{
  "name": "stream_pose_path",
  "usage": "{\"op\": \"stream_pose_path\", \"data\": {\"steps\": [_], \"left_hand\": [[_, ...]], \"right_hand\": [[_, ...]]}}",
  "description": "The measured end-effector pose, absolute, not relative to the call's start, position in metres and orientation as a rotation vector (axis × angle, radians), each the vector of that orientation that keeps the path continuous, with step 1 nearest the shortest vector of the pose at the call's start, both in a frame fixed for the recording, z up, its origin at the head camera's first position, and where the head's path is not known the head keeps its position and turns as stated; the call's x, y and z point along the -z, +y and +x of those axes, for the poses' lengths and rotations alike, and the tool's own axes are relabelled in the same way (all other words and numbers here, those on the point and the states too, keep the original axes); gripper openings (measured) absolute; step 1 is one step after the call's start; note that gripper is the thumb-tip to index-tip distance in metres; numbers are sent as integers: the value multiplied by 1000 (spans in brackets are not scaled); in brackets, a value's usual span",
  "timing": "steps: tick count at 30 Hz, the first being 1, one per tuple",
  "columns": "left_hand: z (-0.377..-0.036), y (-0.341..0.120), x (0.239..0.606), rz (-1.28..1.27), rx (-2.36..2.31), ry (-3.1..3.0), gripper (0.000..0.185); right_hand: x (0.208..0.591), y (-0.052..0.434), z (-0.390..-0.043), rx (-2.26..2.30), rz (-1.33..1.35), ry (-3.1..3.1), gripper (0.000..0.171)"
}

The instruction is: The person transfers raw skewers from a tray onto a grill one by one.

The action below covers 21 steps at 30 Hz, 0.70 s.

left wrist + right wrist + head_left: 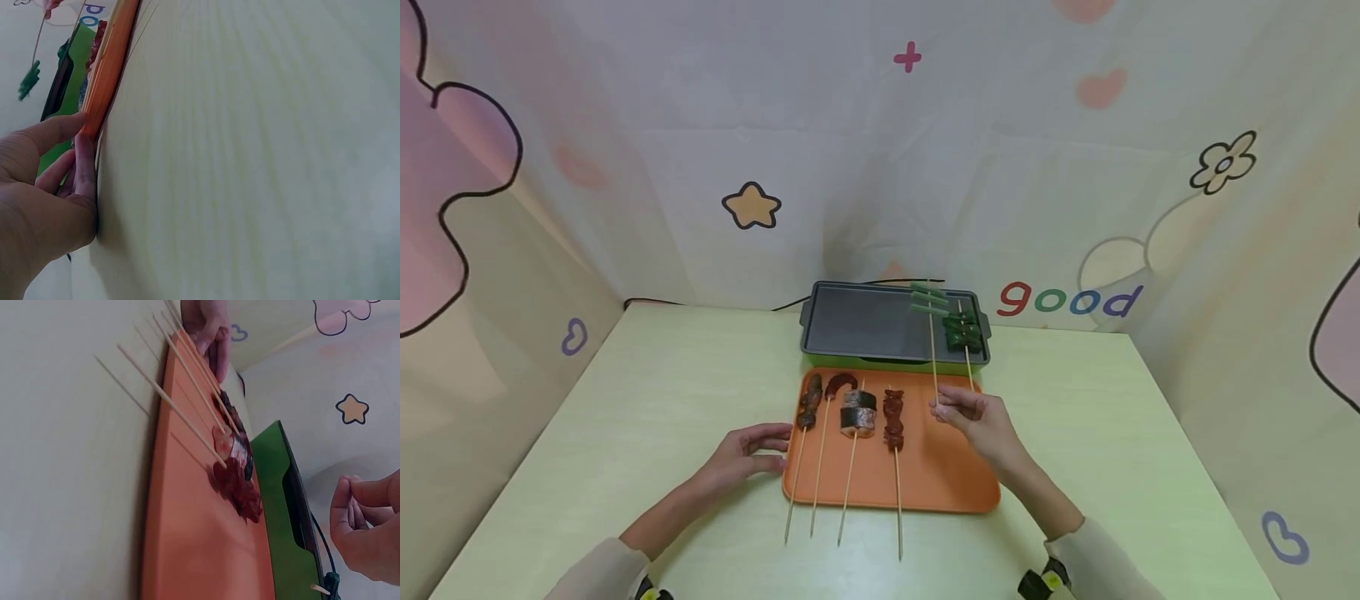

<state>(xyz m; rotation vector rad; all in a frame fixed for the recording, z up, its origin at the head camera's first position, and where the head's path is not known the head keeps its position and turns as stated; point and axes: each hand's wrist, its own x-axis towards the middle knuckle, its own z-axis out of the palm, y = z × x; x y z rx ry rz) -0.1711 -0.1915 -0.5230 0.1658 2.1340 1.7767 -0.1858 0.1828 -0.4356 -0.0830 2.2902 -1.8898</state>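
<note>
— What do the hands hold?
— The right hand (973, 414) pinches the stick of a green vegetable skewer (929, 302), whose tip lies over the grill plate (865, 325). The left hand (752, 450) rests with relaxed fingers against the orange tray (947, 483), where four meat skewers (857, 412) lie.
— Any writing?
— The backdrop (850, 125) behind the table (647, 400) reads "good" (1070, 299) in coloured letters.

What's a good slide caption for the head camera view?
Right hand pinches a green skewer over the griddle; left hand steadies the orange tray.
</note>
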Motion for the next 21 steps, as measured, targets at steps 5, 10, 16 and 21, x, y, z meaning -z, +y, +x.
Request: {"op": "stream_pose_path", "data": {"steps": [5,10,16,21], "left_hand": [[-172,-191,524,148,-1779,2129,59],[-172,-190,526,149,-1777,2131,58],[-173,-192,525,155,-1779,2142,58],[-174,-192,526,161,-1778,2139,59]], "right_hand": [[434,185,-204,1821,-47,2311,39],[434,184,-215,1750,-31,2329,40],[434,181,-220,1690,-36,2338,40],[434,178,-218,1704,3,2310,40]]}}
